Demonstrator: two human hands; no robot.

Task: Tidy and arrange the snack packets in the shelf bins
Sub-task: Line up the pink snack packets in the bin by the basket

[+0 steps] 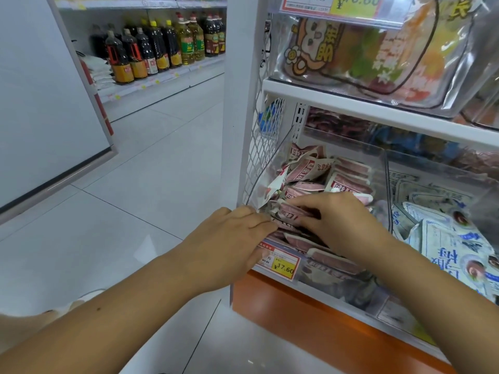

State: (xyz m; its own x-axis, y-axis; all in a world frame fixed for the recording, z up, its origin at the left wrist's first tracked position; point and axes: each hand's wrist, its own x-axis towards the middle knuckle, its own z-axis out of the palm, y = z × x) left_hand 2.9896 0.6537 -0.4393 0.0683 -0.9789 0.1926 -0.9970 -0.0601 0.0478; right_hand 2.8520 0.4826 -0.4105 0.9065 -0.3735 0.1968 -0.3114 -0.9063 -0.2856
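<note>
While my left hand (235,238) presses the stack's end (I cannot tell whether it grips) and my right hand (343,222) pinches the pink packets (294,214) at the front of the left bin (384,171), I should square their edges before seating them flat; the right bin (432,164) holds blue-and-white packets (445,238)

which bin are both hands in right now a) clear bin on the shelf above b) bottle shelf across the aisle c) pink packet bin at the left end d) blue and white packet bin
c: the left hand and right hand both sit on the pink packets in the left-end bin.
</note>
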